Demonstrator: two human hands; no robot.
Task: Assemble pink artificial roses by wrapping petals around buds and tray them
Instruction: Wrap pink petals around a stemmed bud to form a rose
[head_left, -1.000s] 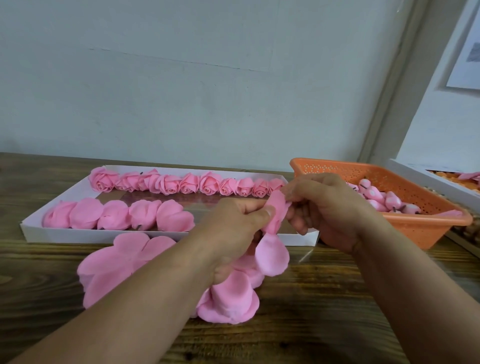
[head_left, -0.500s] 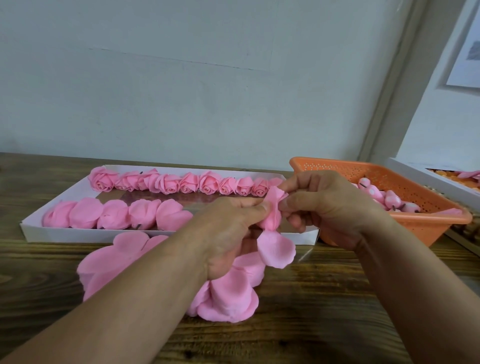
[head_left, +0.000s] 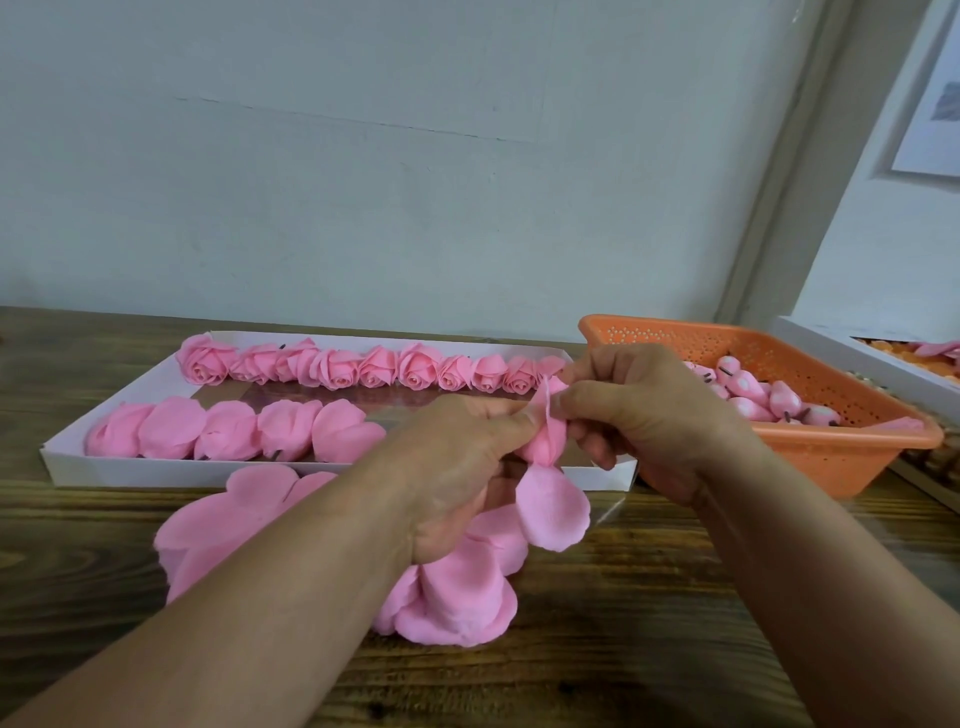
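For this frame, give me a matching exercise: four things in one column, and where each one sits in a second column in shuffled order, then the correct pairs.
Things
1. finished roses
2. buds
3. loose petal sheets
4. rose being wrapped

Places
A. in the orange basket
B. on the wooden table, in front of the white tray
C. between the left hand and the right hand
D. in a row along the far side of the white tray

Pairs: 1-D, 2-A, 3-B, 4-C
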